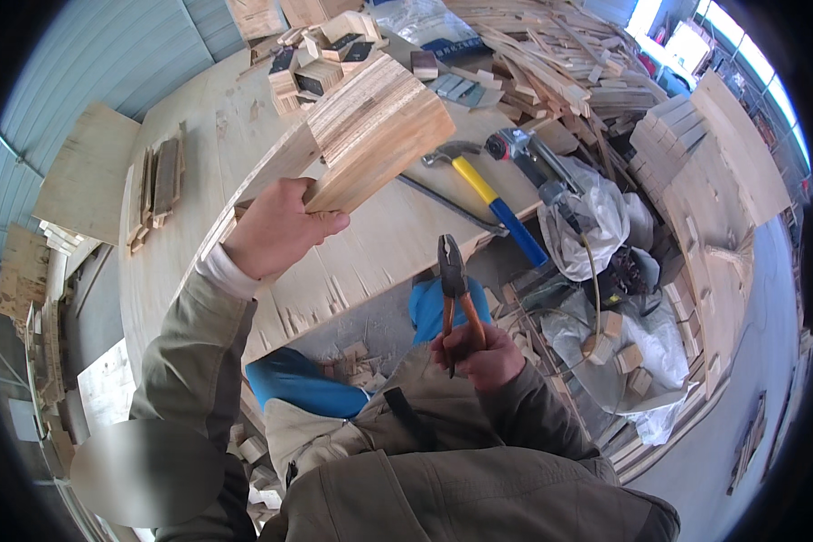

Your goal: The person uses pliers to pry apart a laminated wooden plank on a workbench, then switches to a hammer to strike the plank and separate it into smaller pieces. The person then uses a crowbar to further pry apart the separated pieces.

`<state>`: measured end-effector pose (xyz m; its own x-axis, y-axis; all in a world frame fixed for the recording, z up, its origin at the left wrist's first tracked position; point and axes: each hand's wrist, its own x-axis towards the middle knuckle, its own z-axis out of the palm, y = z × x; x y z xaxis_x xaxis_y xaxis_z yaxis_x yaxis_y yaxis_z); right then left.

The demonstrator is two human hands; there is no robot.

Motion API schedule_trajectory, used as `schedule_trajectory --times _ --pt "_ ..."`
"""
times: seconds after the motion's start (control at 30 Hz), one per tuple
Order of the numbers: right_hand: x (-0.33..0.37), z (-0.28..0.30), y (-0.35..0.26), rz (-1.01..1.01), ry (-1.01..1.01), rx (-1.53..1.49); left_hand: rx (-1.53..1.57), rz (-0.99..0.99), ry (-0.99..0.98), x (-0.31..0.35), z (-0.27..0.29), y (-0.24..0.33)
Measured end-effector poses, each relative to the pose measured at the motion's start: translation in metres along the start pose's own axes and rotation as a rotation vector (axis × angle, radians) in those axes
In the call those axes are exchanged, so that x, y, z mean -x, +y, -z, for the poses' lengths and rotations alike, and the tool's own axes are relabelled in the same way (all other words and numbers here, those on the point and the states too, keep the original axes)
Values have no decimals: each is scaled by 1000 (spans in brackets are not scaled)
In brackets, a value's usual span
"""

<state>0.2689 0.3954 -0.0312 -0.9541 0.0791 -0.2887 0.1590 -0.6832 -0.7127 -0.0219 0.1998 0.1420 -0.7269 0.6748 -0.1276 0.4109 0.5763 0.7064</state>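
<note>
My left hand [275, 230] grips a thick wooden block [384, 135] joined to longer wooden strips, held tilted up above the plywood table. Its fingers wrap round the near end, with the thumb along the side. Lower and to the right, my right hand [481, 354] is closed round the orange handles of a pair of pliers [455, 280]. The dark jaws point up, away from me, and lie apart from the wood. Beyond the pliers, a claw hammer [497, 206] with a yellow and blue handle rests on the table's right edge, beside a dark metal bar [447, 206].
A power tool [537, 167] lies right of the hammer, near white plastic sheeting [596, 226]. Stacked wood blocks [321, 59] stand at the table's far side. Narrow boards [161, 181] lie on the left. A large heap of wood strips [560, 63] rises at the far right.
</note>
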Motion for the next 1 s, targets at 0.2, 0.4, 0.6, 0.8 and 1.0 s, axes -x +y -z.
schedule_trajectory --times 0.2,0.4,0.6,0.8,1.0 --pt "1 13 20 -44 -19 -185 -169 13 -35 -7 -21 -33" --pt "-8 12 29 -113 -20 -150 -366 99 -8 23 -40 -102" --pt "-30 1 41 -277 -25 -139 -503 116 -57 41 -73 -149" --pt "-35 -6 51 -282 -23 -51 -534 77 32 52 -102 -162" --pt "-36 0 65 -380 -30 -175 -433 -65 224 82 -80 -175"
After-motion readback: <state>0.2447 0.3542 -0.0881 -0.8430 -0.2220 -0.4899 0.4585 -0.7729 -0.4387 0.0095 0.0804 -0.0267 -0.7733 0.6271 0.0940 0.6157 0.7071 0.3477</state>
